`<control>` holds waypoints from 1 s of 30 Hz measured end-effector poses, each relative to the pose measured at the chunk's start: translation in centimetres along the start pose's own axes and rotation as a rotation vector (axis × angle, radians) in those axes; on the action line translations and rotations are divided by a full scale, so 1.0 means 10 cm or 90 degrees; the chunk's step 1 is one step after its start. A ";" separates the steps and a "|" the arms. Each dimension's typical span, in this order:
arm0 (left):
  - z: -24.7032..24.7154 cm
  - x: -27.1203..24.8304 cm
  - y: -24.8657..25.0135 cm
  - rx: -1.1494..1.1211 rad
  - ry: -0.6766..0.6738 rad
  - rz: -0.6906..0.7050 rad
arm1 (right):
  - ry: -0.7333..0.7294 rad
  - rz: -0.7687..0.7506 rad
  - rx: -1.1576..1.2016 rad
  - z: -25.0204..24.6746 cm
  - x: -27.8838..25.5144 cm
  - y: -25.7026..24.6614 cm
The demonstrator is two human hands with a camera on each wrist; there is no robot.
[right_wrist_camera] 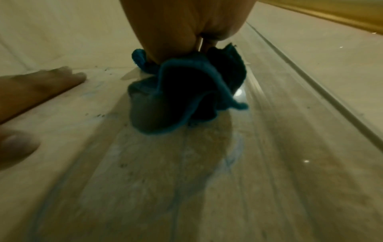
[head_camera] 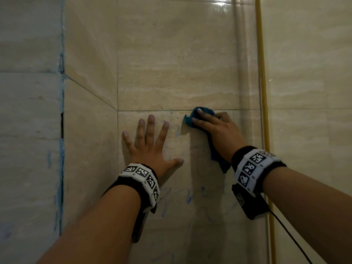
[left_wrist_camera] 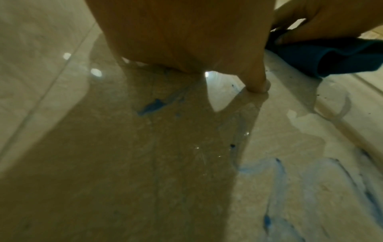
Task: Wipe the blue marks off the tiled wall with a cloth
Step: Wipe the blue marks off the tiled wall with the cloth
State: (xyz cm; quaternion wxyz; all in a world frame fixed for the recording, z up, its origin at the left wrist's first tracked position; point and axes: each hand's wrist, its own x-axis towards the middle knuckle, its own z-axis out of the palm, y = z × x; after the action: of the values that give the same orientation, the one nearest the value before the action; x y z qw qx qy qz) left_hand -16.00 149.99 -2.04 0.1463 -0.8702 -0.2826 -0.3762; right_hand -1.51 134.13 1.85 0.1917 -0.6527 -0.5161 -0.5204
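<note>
Head view: the right hand point(head_camera: 219, 130) lays its fingers point(head_camera: 202, 121) over a bunched blue cloth point(head_camera: 202, 115), pressing it against the tiled wall point(head_camera: 171, 73) at a horizontal grout line. Just to its left, the left hand point(head_camera: 150, 145) rests flat, fingers spread and straight. Blue marks point(head_camera: 188, 199) smear the tile nearer, below both wrists.

Glossy beige tiles point(head_camera: 171, 63) beside a yellow pipe point(head_camera: 262, 73).
</note>
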 end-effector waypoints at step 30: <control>0.02 -0.02 -0.01 -0.017 0.004 0.011 | 0.018 0.203 0.021 0.05 -0.23 0.06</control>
State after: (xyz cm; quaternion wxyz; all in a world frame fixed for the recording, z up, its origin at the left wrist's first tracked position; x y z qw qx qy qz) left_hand -16.05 150.13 -2.34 0.1386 -0.8734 -0.2691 -0.3814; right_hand -0.59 133.17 -0.15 0.2896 -0.7156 -0.4117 -0.4842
